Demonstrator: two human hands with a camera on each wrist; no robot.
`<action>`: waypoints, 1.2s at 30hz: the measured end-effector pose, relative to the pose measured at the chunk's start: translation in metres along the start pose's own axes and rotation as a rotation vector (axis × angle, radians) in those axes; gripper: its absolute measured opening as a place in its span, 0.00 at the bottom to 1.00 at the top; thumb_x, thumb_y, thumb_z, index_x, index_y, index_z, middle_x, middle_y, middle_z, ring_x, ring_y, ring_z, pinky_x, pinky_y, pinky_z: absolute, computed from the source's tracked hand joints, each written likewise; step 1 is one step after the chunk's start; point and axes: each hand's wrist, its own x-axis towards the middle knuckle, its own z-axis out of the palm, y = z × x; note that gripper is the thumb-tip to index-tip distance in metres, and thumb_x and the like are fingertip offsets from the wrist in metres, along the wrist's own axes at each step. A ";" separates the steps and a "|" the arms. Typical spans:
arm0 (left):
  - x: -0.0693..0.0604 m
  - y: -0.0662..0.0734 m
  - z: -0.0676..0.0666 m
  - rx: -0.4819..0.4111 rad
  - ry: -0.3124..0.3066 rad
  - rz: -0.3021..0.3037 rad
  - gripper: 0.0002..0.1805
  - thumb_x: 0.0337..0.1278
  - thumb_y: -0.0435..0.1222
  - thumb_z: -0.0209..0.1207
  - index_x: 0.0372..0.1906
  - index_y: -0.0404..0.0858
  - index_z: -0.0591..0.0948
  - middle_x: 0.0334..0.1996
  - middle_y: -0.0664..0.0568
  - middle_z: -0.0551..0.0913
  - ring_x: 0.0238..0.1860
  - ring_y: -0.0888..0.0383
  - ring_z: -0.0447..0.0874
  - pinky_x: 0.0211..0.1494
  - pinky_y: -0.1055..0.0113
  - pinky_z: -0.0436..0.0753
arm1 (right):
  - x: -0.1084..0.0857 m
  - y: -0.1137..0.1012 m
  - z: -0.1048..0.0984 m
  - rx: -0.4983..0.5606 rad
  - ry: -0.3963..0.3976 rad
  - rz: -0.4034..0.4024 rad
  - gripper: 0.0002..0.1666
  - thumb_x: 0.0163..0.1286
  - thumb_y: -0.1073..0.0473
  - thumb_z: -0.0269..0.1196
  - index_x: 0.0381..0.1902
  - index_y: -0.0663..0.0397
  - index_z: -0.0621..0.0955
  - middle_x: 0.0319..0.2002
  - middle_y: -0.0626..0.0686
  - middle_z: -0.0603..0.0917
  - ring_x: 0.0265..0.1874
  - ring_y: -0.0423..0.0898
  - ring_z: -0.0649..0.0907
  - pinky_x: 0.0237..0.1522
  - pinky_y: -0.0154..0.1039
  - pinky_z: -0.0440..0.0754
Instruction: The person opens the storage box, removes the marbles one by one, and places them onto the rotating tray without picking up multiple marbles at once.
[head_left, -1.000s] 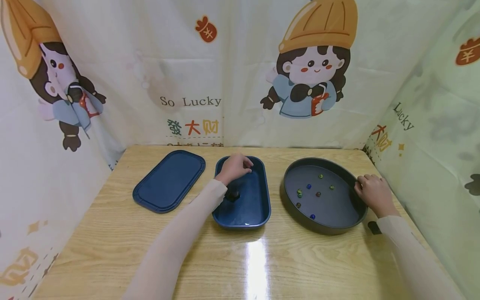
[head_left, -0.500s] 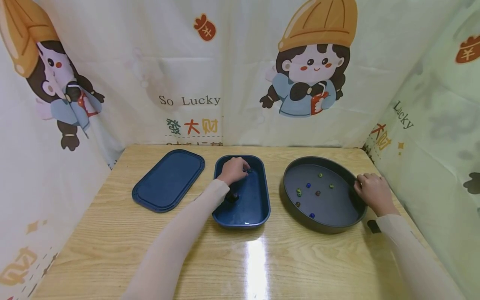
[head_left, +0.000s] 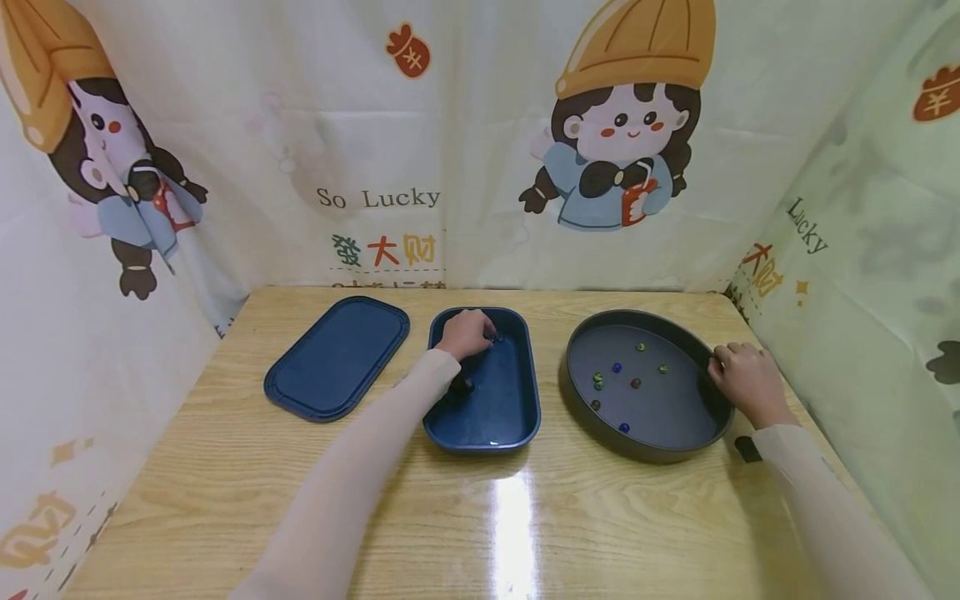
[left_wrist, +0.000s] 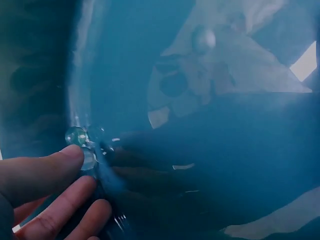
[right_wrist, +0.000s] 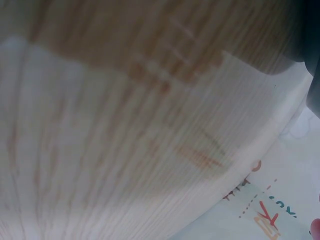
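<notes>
My left hand (head_left: 467, 333) reaches into the far end of a deep blue rectangular tray (head_left: 487, 451). In the left wrist view, its thumb and index finger pinch a clear glass marble (left_wrist: 88, 159) at the tray's bottom edge. Touching it is a greenish clear marble (left_wrist: 76, 136); a faint round shape beside them may be a reflection. My right hand (head_left: 750, 382) grips the right rim of a round dark grey pan (head_left: 667, 457), fingers curled over the edge. Several green, blue and brown marbles (head_left: 617, 367) lie scattered on the pan's floor.
A flat dark blue lid (head_left: 337, 358) with rounded corners lies left of the tray on the wooden table (head_left: 442, 525). A printed curtain (head_left: 480, 150) stands behind and along both sides. The right wrist view shows mostly the pale wood tabletop (right_wrist: 125, 150).
My left hand has dropped slightly inside the tray, and its fingers have closed in on the marbles at the far end. The right hand stays on the pan's rim.
</notes>
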 end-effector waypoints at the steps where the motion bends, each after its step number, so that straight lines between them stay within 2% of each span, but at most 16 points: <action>1: 0.001 0.000 0.000 -0.002 -0.001 -0.002 0.11 0.52 0.36 0.64 0.43 0.41 0.86 0.42 0.51 0.87 0.43 0.55 0.84 0.48 0.60 0.82 | 0.000 0.000 0.000 0.000 -0.001 0.001 0.09 0.51 0.68 0.60 0.15 0.60 0.72 0.12 0.56 0.71 0.12 0.54 0.69 0.13 0.46 0.61; 12: 0.008 -0.002 0.004 -0.009 0.001 0.008 0.10 0.49 0.37 0.67 0.39 0.42 0.87 0.37 0.53 0.88 0.37 0.56 0.84 0.44 0.61 0.82 | 0.002 0.000 0.000 0.006 0.003 0.005 0.08 0.50 0.68 0.61 0.16 0.61 0.74 0.12 0.57 0.72 0.13 0.54 0.70 0.14 0.48 0.62; 22: 0.010 -0.004 0.007 -0.005 -0.034 0.045 0.06 0.48 0.36 0.67 0.35 0.44 0.88 0.32 0.54 0.87 0.34 0.60 0.83 0.42 0.63 0.82 | 0.001 0.001 0.000 0.004 -0.004 0.008 0.07 0.50 0.68 0.61 0.16 0.62 0.74 0.12 0.56 0.72 0.13 0.54 0.70 0.14 0.49 0.63; 33: 0.011 -0.005 0.007 -0.016 -0.048 0.022 0.07 0.48 0.36 0.67 0.35 0.44 0.88 0.32 0.54 0.87 0.33 0.60 0.82 0.42 0.63 0.82 | 0.000 0.002 0.002 0.005 -0.012 0.011 0.09 0.50 0.67 0.61 0.15 0.61 0.73 0.12 0.55 0.70 0.13 0.54 0.70 0.14 0.48 0.62; 36: 0.010 -0.002 0.005 -0.017 -0.056 0.031 0.06 0.48 0.36 0.68 0.34 0.43 0.88 0.33 0.54 0.87 0.33 0.61 0.82 0.43 0.64 0.82 | 0.000 0.002 0.001 0.006 -0.012 0.007 0.09 0.50 0.68 0.61 0.15 0.61 0.73 0.12 0.55 0.70 0.13 0.54 0.70 0.14 0.48 0.62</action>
